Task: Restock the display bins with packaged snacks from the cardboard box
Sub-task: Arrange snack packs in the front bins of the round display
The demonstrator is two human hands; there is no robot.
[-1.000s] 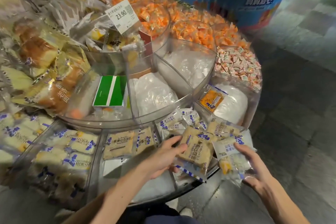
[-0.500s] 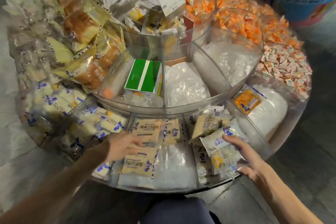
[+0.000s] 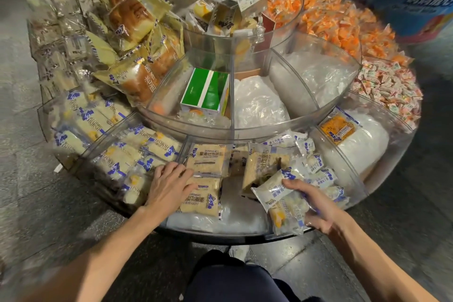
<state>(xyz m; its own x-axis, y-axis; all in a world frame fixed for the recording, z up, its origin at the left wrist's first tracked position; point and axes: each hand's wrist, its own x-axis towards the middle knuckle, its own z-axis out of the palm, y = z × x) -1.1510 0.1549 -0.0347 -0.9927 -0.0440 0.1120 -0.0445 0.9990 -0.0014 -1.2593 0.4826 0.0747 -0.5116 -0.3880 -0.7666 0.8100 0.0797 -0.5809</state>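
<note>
toast packet (image 3: 199, 200) laid in middle bin (image 3: 220, 234), left hand (image 3: 169, 186) atop

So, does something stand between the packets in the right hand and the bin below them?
Nothing visible does. The right hand holds the white packets just over the open-topped bin; under them lie only packets in the bin, such as a tan bread packet. The left hand rests on other bread packets to the side.

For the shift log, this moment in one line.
left hand: resting on bread pack; right hand: holding snack packs; front bin: part filled
</note>
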